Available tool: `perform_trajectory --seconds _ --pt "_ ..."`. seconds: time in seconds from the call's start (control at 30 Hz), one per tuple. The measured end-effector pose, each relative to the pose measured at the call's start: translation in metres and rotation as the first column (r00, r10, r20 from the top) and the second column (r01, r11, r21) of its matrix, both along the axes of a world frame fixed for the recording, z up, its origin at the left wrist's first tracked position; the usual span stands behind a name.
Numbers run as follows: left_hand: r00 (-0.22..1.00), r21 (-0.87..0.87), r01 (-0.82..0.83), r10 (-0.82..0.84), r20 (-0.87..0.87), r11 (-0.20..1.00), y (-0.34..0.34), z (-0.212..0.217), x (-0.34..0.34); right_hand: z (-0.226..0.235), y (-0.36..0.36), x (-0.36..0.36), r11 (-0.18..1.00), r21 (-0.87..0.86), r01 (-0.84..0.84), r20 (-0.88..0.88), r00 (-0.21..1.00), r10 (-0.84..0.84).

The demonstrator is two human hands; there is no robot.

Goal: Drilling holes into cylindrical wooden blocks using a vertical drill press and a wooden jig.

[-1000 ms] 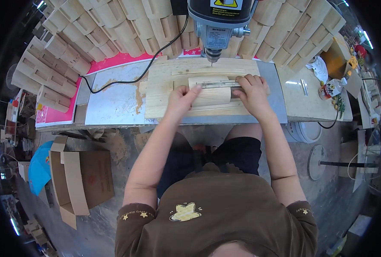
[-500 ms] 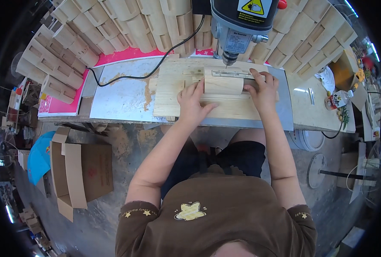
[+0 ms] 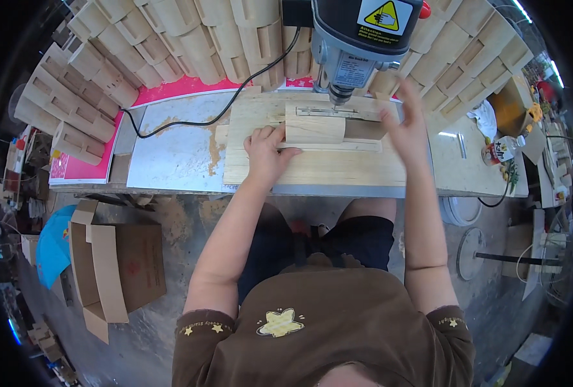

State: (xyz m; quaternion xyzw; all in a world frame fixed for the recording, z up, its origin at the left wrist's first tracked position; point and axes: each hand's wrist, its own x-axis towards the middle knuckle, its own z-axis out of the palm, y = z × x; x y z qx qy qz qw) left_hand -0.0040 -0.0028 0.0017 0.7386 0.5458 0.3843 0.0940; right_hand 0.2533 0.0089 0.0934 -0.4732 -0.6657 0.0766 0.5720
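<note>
A pale wooden cylinder (image 3: 315, 131) with a slot cut along its top lies sideways on a wooden board (image 3: 254, 169). My left hand (image 3: 266, 156) holds its left end, fingers bent against that end and thumb stretched along the near side. Just above the slot hangs the chuck (image 3: 341, 95) of a drill press (image 3: 357, 35), its thin bit pointing down. Beyond the cylinder's right end, a darker grey-brown piece (image 3: 364, 130) shows. My right hand (image 3: 407, 126) is lifted off to the right, fingers apart and somewhat blurred, holding nothing.
Stacks of slotted wooden cylinders (image 3: 257, 45) line the back of the bench. A black cable (image 3: 215, 119) curves across a white sheet (image 3: 170, 158) on the left. At the right stands a bottle (image 3: 502, 149). An open cardboard box (image 3: 128, 264) sits on the floor.
My right hand has let go of the right end and risen away to the right. My left hand stays at the left end. The whole view has shifted slightly.
</note>
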Motion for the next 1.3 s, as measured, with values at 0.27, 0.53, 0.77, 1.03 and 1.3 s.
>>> perform_trajectory --seconds 0.27,0.53,0.77,1.03,1.3 --pt "1.000 -0.015 -0.012 0.012 -0.023 1.000 0.000 0.000 0.003 0.149 0.076 -0.009 0.974 0.161 0.162 -0.067 0.986 -0.153" --pt "1.000 -0.049 -0.001 0.000 -0.018 0.999 0.000 0.001 0.001 0.150 0.000 -0.021 0.953 0.126 0.275 0.267 0.916 -0.300" --pt "1.000 -0.037 -0.026 0.026 -0.007 0.999 -0.001 0.002 0.004 0.089 -0.048 -0.025 0.977 0.122 0.177 0.209 0.957 -0.200" --pt "0.999 -0.038 -0.010 0.009 -0.035 0.999 0.001 -0.003 0.003 0.035 -0.046 -0.028 0.929 0.309 0.203 0.164 0.951 -0.263" --pt "0.999 -0.010 0.002 -0.002 -0.033 1.000 0.002 -0.003 0.003 -0.019 -0.022 -0.024 0.899 0.395 0.188 0.160 0.950 -0.269"
